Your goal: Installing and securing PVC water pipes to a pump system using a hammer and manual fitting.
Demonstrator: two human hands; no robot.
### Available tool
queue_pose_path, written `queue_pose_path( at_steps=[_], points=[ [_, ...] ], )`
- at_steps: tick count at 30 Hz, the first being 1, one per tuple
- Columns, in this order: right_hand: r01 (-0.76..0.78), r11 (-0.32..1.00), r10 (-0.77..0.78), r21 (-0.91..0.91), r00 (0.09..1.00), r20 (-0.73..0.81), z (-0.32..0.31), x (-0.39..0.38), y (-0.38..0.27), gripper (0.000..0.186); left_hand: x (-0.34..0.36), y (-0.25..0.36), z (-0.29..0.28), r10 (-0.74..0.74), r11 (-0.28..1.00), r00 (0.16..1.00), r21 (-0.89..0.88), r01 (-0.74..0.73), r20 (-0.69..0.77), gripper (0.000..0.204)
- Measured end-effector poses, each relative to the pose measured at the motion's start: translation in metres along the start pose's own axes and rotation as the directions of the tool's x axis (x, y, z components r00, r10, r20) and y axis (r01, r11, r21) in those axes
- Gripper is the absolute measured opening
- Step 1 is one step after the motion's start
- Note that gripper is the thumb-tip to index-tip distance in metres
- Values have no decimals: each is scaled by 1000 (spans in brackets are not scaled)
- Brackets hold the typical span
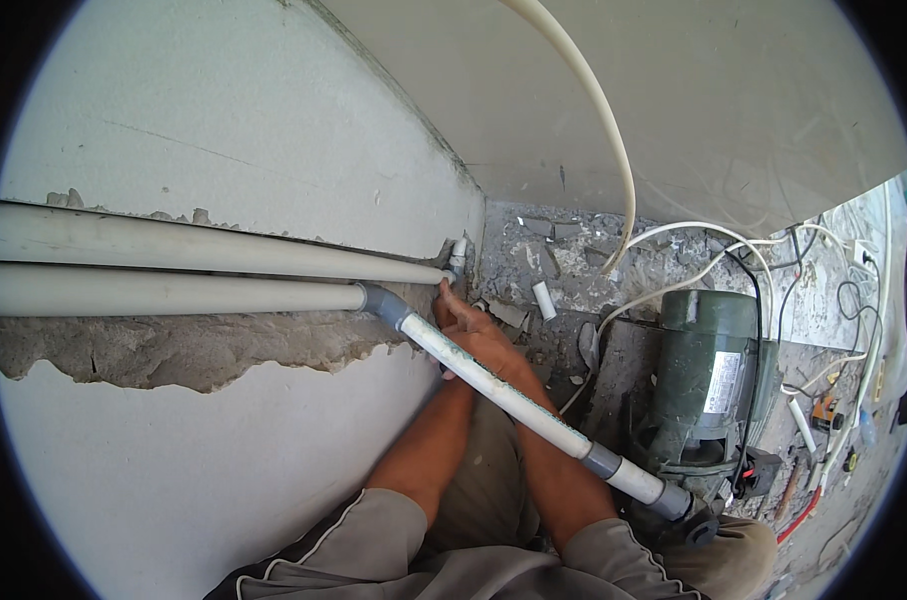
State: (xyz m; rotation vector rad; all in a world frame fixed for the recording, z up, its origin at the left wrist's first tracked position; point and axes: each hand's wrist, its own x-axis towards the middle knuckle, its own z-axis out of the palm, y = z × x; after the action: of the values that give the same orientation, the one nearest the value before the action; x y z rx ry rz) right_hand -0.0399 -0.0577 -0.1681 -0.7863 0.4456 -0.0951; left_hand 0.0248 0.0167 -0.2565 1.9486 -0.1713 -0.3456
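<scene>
At lower edge: grey shirt (454, 580), soft cloth, pale piping on both short sleeves; bent knee (749, 555) in dull brown fabric.
Diagonal pipe (519, 388): rigid white plastic tube, scuffed, greenish streaks; crosses in front of right forearm. Smooth grey coupling (602, 460) partway, grey end fitting (671, 502) at near end.
Pump motor (709, 335): right of the pipe, dusty dark-green drum, pale label, black cable (754, 400) draped over it.
Right hand (481, 338): bare, fingers bent, fingertips at upper pipe's far end; can't tell if it's closed around it.
Left hand (443, 313): mostly behind diagonal pipe and right hand; probably by the same joint, grip can't be told.
Lower pipe (174, 295): straight cream tube along the wall, grey elbow (382, 303) joining it to diagonal pipe.
Upper pipe (204, 248): matching tube, parallel, just above; ends at small grey fitting (457, 262) with white stub.
Wall chase (174, 350): crumbly, jagged edges, cut into smooth pale left wall (224, 130).
Floor (569, 235): gritty rubble, flat shards, loose white pipe offcut (544, 300).
Far wall (744, 120): flat, grey, lightly marked; cream hose (599, 90) arcs down before it.
</scene>
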Motion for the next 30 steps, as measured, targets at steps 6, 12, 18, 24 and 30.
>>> queue_pose_path(
  at_steps=[6,12,18,24,30],
  points=[
    [-4,1000,6,-10,980,198,3,-16,12,72,20,-12,-8,-118,988,990,-85,125,82,78],
    [91,990,-81,109,993,-90,6,-33,27,65,26,-19,-19,245,966,970,88,-244,6,87],
    [68,959,-151,-274,944,-295,-10,-90,30,52,-6,23,0,305,756,942,566,-329,141,78],
    [132,881,-333,-454,855,-399,-23,-114,66,48,3,9,2,297,816,942,471,-336,157,76],
    [-19,761,-326,-648,853,-407,-5,-129,43,43,8,6,-38,114,993,983,-55,-107,143,69]
  ],
)
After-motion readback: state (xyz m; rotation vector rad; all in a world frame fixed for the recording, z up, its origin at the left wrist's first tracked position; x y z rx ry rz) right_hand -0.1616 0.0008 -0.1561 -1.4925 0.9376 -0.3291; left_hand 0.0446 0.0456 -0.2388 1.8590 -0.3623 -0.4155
